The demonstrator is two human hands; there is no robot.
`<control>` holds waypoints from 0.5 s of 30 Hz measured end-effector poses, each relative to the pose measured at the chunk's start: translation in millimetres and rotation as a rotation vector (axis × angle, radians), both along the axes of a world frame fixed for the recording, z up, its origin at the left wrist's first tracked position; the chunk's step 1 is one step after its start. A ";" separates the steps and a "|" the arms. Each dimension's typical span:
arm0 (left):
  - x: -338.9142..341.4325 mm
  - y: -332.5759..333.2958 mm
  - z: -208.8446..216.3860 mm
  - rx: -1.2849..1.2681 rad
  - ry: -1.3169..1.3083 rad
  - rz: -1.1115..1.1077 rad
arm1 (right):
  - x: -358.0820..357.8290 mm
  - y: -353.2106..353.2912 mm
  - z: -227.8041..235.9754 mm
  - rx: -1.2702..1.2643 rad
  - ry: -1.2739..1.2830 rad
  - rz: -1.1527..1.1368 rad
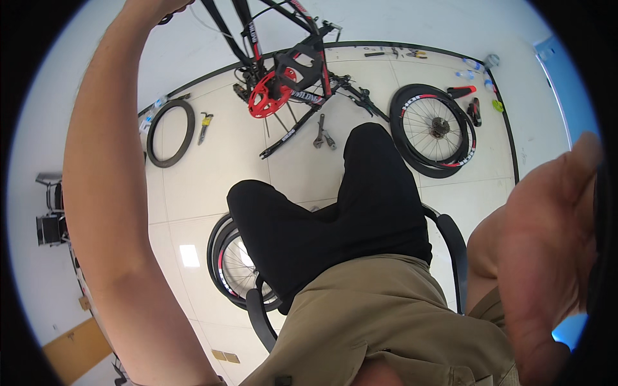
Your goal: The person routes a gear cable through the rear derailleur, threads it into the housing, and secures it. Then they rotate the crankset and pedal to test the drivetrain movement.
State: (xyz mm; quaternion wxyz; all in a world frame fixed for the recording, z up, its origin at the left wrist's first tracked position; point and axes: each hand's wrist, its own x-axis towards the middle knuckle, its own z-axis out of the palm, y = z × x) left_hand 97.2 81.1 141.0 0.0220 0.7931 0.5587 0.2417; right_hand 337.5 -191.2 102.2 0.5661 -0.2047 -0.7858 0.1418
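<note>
My left hand [168,6] up at top left of frame, grip closed on dark thing at frame edge, can't tell what. Long left arm blocks left side. My right hand [555,219] at right edge, open, fingers apart, holding nothing. Black and red bike frame [293,77] top middle, red disc on it. Wheel [434,128] lies on floor upper right. Loose tire [170,133] upper left. Wrench [320,132] near frame. Second wheel [235,267] half hidden behind my black legs.

Workshop surfaces: materials and finish
Floor [212,180]: glossy pale tile. Frame [302,96]: glossy black-red. Wheel [434,128]: metal spokes, matt rubber tyre. Trousers [335,219]: matt black cloth.
</note>
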 end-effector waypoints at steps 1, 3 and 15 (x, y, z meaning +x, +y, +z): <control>3.3 -2.6 0.1 -0.009 0.023 0.034 | -1.5 -0.3 0.5 0.004 -0.015 0.029; 2.3 -4.0 -2.5 -0.039 0.022 0.033 | -0.3 6.8 3.0 0.022 -0.027 0.073; -1.6 1.1 -2.6 -0.038 0.004 -0.012 | 6.1 10.6 1.2 0.008 -0.047 0.108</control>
